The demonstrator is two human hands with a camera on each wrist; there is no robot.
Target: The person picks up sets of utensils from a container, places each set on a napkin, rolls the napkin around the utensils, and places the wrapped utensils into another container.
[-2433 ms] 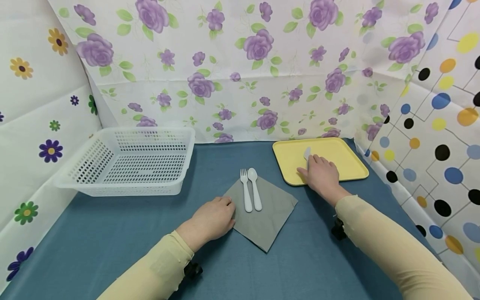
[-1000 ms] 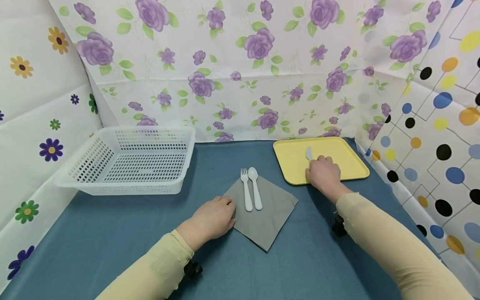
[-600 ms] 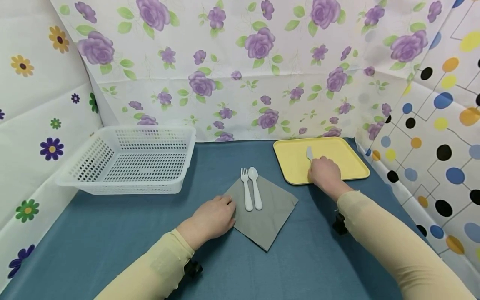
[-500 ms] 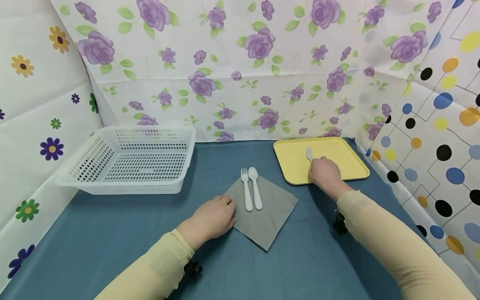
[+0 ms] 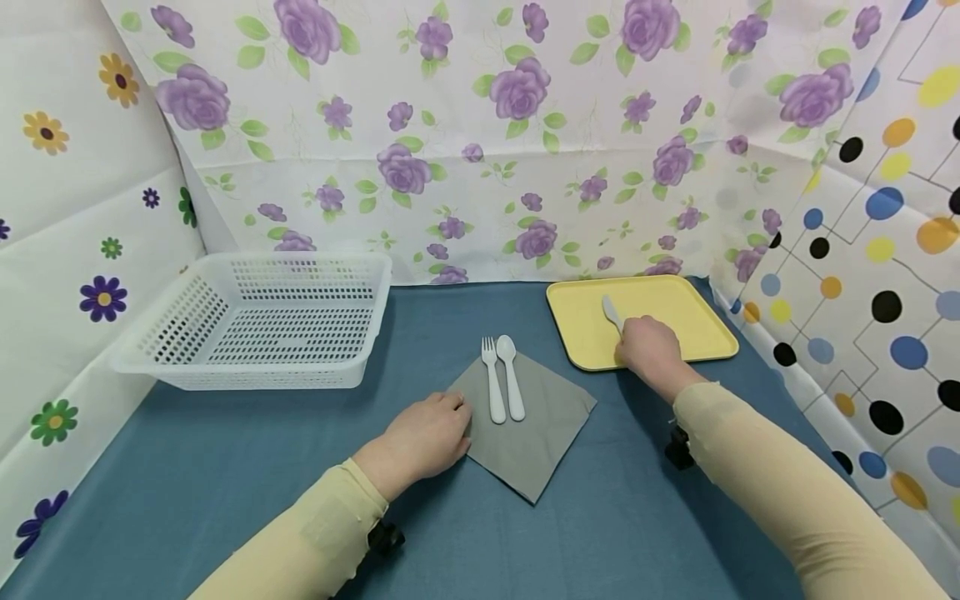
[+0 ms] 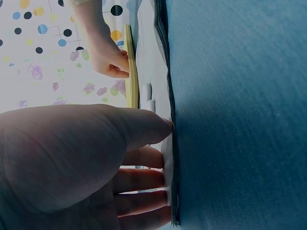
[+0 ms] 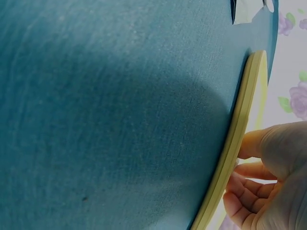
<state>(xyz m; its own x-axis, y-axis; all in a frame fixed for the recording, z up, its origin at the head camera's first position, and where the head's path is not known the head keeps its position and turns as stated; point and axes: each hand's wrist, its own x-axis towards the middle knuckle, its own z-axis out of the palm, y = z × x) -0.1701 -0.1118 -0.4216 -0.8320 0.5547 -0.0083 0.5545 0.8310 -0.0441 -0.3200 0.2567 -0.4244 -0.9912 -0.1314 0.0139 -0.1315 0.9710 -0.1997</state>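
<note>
My right hand (image 5: 649, 350) pinches the handle of a white plastic knife over the front part of the yellow tray (image 5: 697, 321). The blade of the knife (image 5: 612, 311) points away and to the left; the hand covers its handle. In the right wrist view the thumb and index fingertip meet just over the tray's rim. My left hand (image 5: 423, 433) rests on the left corner of a grey folded napkin (image 5: 532, 433), its fingers extended and touching it in the left wrist view. A white fork (image 5: 492, 383) and a white spoon (image 5: 512, 379) lie side by side on the napkin.
A white perforated basket (image 5: 285, 367) stands at the back left of the blue tablecloth (image 5: 262, 500). Behind the table hangs a flowered curtain (image 5: 465, 100). A dotted sheet (image 5: 862, 250) bounds the right side, and another flowered sheet (image 5: 45, 250) the left.
The knife's blade has swung to the left within the last half second. Earlier, my right hand shifted slightly right and its fingers drew in on the handle. The left hand stays in place.
</note>
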